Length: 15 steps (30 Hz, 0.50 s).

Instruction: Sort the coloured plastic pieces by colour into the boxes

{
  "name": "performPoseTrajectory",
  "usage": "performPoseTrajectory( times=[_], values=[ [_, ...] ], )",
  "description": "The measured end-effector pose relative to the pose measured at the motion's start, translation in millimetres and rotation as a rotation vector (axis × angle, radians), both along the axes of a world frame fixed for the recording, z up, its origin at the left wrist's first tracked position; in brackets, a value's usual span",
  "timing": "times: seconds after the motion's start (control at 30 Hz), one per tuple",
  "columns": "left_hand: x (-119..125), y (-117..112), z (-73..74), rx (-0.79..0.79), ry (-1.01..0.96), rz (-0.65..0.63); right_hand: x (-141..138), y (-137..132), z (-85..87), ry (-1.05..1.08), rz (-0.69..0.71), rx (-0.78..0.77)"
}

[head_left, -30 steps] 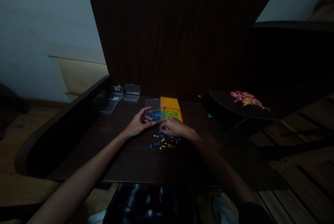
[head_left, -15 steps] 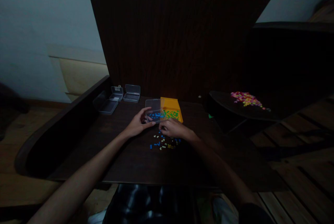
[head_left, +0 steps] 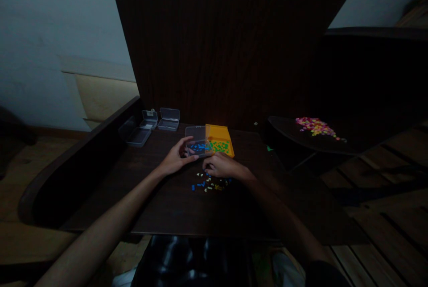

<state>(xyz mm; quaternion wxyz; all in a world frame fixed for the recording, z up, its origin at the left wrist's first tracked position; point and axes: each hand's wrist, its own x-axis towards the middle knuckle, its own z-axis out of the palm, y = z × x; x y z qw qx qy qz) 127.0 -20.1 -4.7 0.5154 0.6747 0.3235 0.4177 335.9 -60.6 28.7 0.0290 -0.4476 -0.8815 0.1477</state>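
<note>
My left hand (head_left: 177,157) grips the near left side of a clear plastic box (head_left: 203,155), thumb in front and fingers round its side. The lid stands open at the back, and several small blue pieces (head_left: 199,147) lie inside. Close to the box's near right corner is my right hand (head_left: 219,165), its fingers curled together in a pinch over the table. Whatever they hold, if anything, is hidden. Below it, small blue, cream and yellow pieces (head_left: 209,188) lie scattered on the dark tabletop. An open yellow box (head_left: 219,131) with green pieces (head_left: 220,146) sits just behind the right hand.
Open clear boxes stand at the back left: a larger one (head_left: 138,137), a small one (head_left: 149,119) and another (head_left: 169,124). A pile of pink and yellow pieces (head_left: 316,127) lies on a raised surface at right. A dark side panel (head_left: 80,162) borders the left.
My right hand has shifted slightly up towards the clear box. A blue piece seen at its fingertips earlier no longer shows. My left hand and the box have barely moved.
</note>
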Motion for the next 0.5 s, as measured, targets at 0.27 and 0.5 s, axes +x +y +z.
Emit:
performPoseTrajectory(
  times=[0.27, 0.5],
  values=[
    [-0.1, 0.6, -0.8, -0.022, 0.005, 0.009, 3.8, 2.9, -1.3, 0.013, -0.008, 0.014],
    [-0.8, 1.4, -2.4, -0.006, -0.003, 0.004, 3.6, 1.1, 3.8, -0.010, -0.046, -0.031]
  ],
)
